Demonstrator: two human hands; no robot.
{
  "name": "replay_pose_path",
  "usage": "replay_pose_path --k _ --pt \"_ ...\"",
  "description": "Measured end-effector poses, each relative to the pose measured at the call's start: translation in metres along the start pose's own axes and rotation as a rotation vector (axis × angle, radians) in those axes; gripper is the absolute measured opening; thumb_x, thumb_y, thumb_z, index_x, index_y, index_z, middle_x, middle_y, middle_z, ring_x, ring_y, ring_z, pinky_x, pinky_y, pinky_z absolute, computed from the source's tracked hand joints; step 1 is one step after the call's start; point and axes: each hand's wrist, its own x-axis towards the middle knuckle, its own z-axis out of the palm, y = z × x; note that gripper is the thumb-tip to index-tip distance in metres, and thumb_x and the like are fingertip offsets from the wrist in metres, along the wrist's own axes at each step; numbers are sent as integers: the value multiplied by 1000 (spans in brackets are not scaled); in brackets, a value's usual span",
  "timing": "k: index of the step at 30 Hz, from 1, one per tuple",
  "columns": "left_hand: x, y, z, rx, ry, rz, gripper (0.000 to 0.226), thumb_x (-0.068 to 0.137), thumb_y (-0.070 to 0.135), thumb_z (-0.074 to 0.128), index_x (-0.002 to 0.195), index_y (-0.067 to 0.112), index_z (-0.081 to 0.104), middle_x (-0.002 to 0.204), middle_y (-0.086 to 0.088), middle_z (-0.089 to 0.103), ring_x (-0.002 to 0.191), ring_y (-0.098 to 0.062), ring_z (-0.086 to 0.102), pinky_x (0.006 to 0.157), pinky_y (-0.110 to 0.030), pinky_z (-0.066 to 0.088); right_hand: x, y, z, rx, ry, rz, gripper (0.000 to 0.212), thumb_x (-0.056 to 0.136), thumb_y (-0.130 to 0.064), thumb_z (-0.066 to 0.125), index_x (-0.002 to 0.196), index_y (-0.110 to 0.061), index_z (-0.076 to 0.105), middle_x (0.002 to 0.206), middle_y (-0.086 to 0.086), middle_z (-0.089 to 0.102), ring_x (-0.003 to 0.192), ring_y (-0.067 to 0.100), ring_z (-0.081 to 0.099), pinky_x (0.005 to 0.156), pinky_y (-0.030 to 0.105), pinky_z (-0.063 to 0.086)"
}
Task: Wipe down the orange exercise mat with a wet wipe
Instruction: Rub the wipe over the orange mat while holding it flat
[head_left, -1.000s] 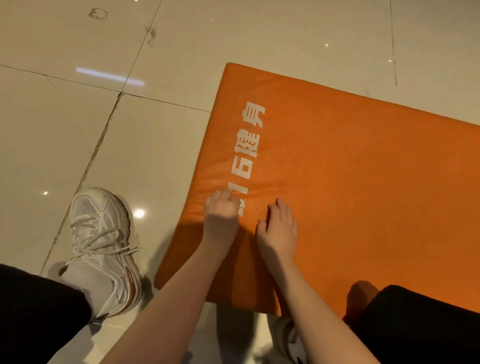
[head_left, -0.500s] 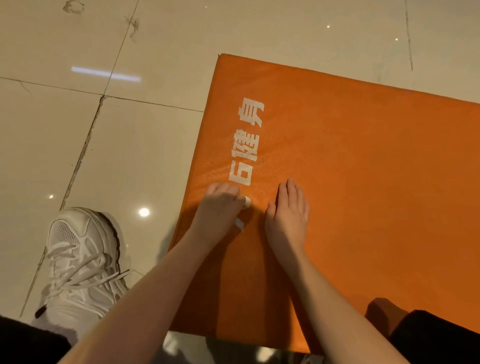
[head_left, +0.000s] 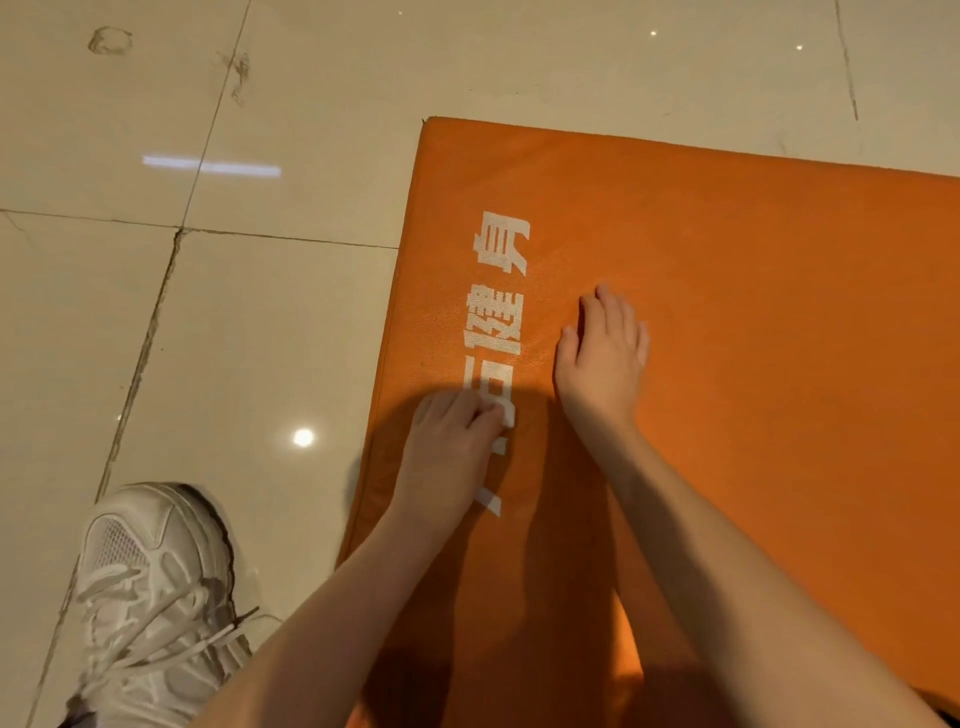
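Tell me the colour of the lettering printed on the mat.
White lettering on the orange mat, clearest in the head view.

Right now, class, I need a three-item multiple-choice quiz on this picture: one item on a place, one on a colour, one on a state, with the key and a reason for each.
1. Where is the wet wipe?
A. under the fingers of the left hand, on the orange exercise mat
B. in a bucket
C. on a chair

2. What colour is the lettering printed on the mat?
A. black
B. white
C. green

3. How does the right hand lie?
A. clenched in a fist above the mat
B. flat on the mat, fingers straight
C. curled round a bottle

Key:
1 A, a white edge of the wipe shows at the fingertips.
2 B, the characters stand out white on the orange.
3 B, it is palm down with fingers stretched out on the mat.
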Motion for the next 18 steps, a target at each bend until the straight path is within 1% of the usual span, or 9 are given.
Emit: replay_pose_path --k 2,4,6,8,11,12,14,16,18 --pt "9 -4 -4 9 -36 62 9 81 11 66 88 9 72 86 -8 66 81 -26 63 74 -38 52 3 0 3 -4 67 6 43 98 -25 39 138 -12 45 152 4 34 142 21 22 117 40 8" --pt "33 -12 -6 -9 -77 -7 6 81 11 67 85 9 71 82 -7 64 77 -23 61 70 -36 50 1 -1 6 27 96 23 43 96 -24 42 138 -12 46 151 3 36 142 21 24 117 39 8" --pt "64 -18 -2 71 -63 -92 5 82 12 70 82 8 72 79 -7 64 75 -23 59 67 -36 47 -1 -1 8 54 136 16 43 95 -22 44 136 -10 49 148 5 41 140 23 29 116 40 11" --pt "90 -21 7 122 -17 -116 9 76 9 78 82 4 74 79 -11 65 73 -28 61 64 -34 46 -2 1 10 38 199 -20 43 93 -20 44 132 -6 54 143 10 47 135 28 36 113 43 18" --pt "98 -12 11 96 -29 -170 10 73 6 81 80 4 75 76 -12 65 69 -28 60 61 -30 43 -2 2 12 20 234 -45 43 93 -21 41 129 -3 56 138 13 51 131 30 41 112 44 22" --pt "94 -8 9 95 -58 -140 9 72 7 81 78 6 74 73 -10 63 66 -26 59 60 -29 40 -2 2 12 16 240 -50 43 92 -21 41 128 -3 56 138 13 52 131 30 41 111 44 22" --pt "83 -6 5 93 -123 2 11 70 10 79 78 12 73 68 -6 58 62 -23 57 59 -28 38 -2 3 13 5 254 -58 43 92 -20 41 127 -3 57 137 13 53 130 30 43 111 44 24" --pt "86 -17 3 119 -146 96 14 69 11 82 80 14 73 70 -5 59 65 -23 58 63 -32 45 -1 3 14 -4 258 -65 44 91 -21 40 127 -3 58 136 13 53 129 31 43 110 44 24" --pt "106 -29 3 207 -108 60 14 74 11 82 85 11 74 79 -7 63 77 -25 60 72 -36 47 -1 4 14 -6 262 -65 44 92 -22 39 127 -3 57 137 13 53 130 30 43 111 44 23"
